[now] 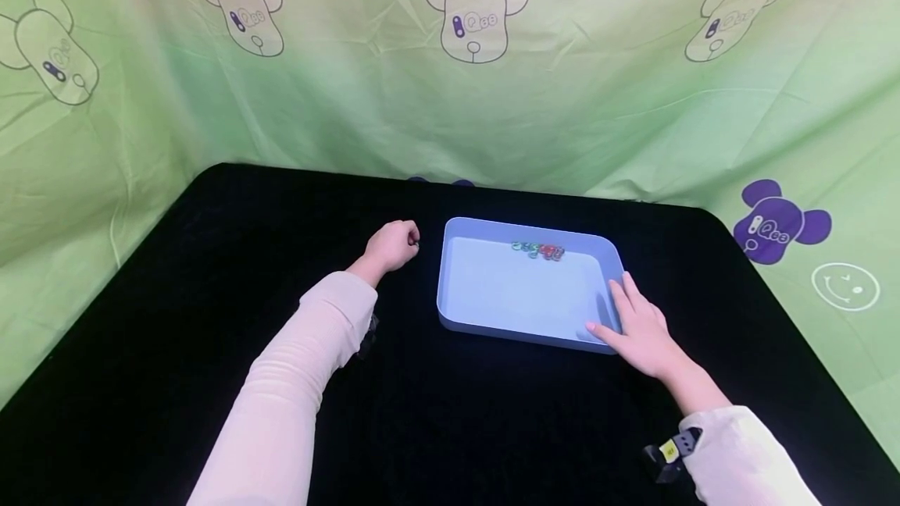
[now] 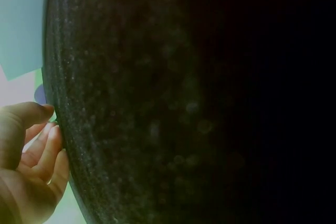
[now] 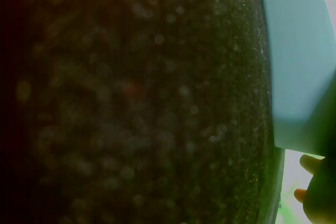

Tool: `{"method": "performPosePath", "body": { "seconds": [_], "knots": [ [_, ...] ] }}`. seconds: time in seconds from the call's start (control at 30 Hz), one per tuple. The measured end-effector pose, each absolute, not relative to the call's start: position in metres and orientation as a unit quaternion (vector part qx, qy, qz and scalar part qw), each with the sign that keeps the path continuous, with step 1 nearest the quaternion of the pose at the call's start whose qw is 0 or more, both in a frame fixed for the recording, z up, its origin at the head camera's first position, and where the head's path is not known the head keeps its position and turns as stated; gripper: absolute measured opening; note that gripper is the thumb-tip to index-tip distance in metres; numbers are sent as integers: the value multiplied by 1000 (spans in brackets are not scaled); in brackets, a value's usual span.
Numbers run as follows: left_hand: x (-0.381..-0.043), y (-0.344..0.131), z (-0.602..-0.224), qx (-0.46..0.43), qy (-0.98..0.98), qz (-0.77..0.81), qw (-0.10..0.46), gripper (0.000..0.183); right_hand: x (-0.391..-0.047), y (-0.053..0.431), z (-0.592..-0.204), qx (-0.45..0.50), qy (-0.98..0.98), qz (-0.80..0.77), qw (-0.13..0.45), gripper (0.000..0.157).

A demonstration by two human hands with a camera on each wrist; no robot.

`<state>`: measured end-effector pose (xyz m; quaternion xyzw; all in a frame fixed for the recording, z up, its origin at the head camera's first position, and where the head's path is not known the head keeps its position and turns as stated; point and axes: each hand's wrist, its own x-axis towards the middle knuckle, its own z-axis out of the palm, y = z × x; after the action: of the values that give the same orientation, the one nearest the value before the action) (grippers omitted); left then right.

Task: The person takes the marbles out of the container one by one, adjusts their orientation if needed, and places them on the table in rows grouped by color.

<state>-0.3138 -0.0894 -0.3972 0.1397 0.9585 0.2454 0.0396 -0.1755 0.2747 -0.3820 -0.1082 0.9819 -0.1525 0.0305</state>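
Note:
A light blue rectangular tray [image 1: 506, 295] lies on the black table. Inside it, along the far wall, sits a cluster of small shiny green and red pieces [image 1: 538, 250]. Just left of the tray, my left hand [image 1: 392, 246] pinches a small green piece [image 1: 416, 243] between thumb and fingertips; most of it is hidden by the fingers. In the left wrist view the thumb [image 2: 37, 113] and curled fingers meet over the dark cloth. My right hand [image 1: 638, 330] rests at the tray's right rim, fingers spread and straight, thumb over the near right corner.
Black cloth covers the table [image 1: 450, 428], whose far edge meets a green printed curtain [image 1: 394, 115]. A small black device [image 1: 671, 455] is strapped at the right wrist. The tray's raised walls surround the pieces.

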Motion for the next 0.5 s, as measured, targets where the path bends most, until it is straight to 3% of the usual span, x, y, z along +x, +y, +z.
{"method": "performPosePath", "body": {
  "seconds": [0.5],
  "knots": [
    [-314,-90,-396,137,956,255,43,14,-175,275,-382,-103,982,-156,39,80]
  ]
}}
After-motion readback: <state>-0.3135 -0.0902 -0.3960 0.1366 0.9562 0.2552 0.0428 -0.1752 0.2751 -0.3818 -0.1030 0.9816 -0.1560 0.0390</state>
